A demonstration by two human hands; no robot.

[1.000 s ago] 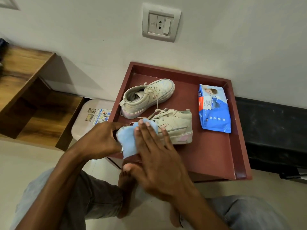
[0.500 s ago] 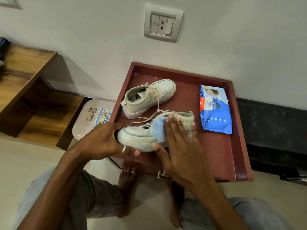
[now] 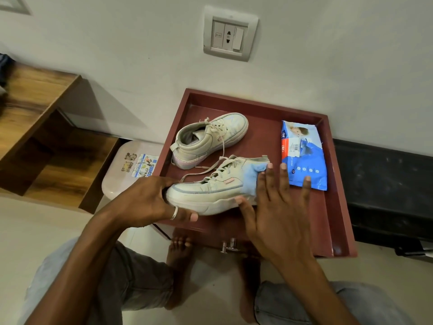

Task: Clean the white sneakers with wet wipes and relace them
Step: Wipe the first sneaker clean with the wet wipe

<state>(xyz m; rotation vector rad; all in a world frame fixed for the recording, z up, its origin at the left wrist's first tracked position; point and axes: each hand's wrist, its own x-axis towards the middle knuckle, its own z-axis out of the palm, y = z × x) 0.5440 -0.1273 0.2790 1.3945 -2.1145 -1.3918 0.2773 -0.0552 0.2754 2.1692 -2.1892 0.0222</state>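
Two white sneakers sit on a dark red tray table (image 3: 328,226). My left hand (image 3: 150,202) grips the toe of the near sneaker (image 3: 208,193), which lies on its side with loose laces. A pale blue wet wipe (image 3: 251,178) lies over that sneaker's heel side, and my right hand (image 3: 274,207) presses on it with straight, spread fingers. The second sneaker (image 3: 210,139) stands upright behind, still laced. A blue pack of wet wipes (image 3: 304,153) lies at the tray's right.
A white wall with a socket plate (image 3: 230,34) rises behind the tray. A pale stool (image 3: 131,167) with stickers stands left of it, beside a wooden shelf unit (image 3: 42,141). A black bench (image 3: 386,193) runs to the right. My knees and bare feet are below.
My right hand has slid the wipe along the near sneaker from the toe to the heel end. My left hand still holds the toe.
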